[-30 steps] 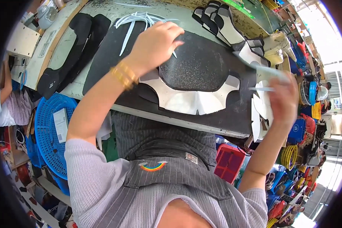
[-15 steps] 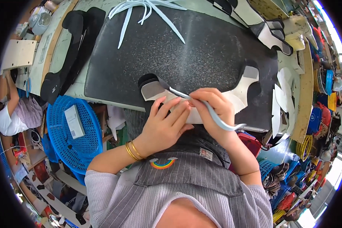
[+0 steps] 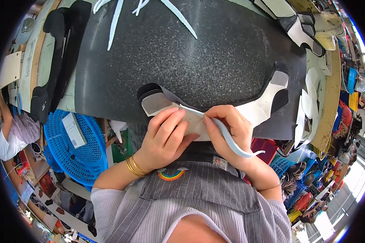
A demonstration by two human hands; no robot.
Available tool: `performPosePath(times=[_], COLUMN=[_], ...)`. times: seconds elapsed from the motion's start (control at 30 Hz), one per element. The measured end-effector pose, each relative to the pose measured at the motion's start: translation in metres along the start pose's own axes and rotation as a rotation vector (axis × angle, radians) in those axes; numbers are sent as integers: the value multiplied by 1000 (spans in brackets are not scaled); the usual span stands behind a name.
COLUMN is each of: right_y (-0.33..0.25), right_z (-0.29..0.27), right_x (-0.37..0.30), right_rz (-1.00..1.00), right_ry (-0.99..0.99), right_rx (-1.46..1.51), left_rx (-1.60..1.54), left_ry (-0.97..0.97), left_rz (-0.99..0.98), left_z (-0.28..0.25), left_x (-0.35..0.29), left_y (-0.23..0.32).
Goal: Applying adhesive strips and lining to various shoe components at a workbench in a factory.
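A shoe upper piece (image 3: 257,108), cream lining side showing with grey padded ends and black edging, lies along the near edge of the dark work board. My right hand (image 3: 231,127) pinches a pale blue foam strip (image 3: 233,141), whose loose tail curls over the wrist. The strip's other end runs along the upper's top edge toward its left padded end. My left hand (image 3: 164,135) has bent fingers on the upper beside that strip end, the thumb lower down near the edge. Whatever lies under the left fingertips is hidden.
The speckled dark board (image 3: 170,60) carries more pale blue strips (image 3: 178,18) at its far side. Black upper pieces (image 3: 59,52) lie on the left, others (image 3: 298,30) at far right, beside white cut pieces (image 3: 308,105). A blue basket (image 3: 75,146) holds a white box (image 3: 74,129).
Both hands have drawn slightly nearer to my body. My left fingers have bent and come down onto the upper beside the strip end. The right hand keeps its pinch on the strip.
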State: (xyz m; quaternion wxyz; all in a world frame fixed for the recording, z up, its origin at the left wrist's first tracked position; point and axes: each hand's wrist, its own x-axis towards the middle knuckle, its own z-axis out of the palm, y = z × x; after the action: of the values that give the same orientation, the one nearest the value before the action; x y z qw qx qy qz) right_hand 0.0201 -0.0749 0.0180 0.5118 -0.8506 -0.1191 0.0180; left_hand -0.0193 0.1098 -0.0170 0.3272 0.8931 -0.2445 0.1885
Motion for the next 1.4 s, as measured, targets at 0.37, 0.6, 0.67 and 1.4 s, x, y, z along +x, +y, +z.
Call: performPosePath(times=[0.37,0.6,0.67,1.4], right_y=[-4,4,4,31], right_z=[-36,-34,-34,-77], right_x=[-6,-5,-1,9], right_rz=[31,223,241,277], right_ry=[-30,23,4,49], right_rx=[-158,-36,-60,-89], left_rx=[91,178,204,205], left_ry=[-286,-303,-315,-395], left_rz=[-1,-6,-34,4], left_z=[-13,-9,-9,31], left_x=[15,14,18,58], left_y=[6,13,24,59])
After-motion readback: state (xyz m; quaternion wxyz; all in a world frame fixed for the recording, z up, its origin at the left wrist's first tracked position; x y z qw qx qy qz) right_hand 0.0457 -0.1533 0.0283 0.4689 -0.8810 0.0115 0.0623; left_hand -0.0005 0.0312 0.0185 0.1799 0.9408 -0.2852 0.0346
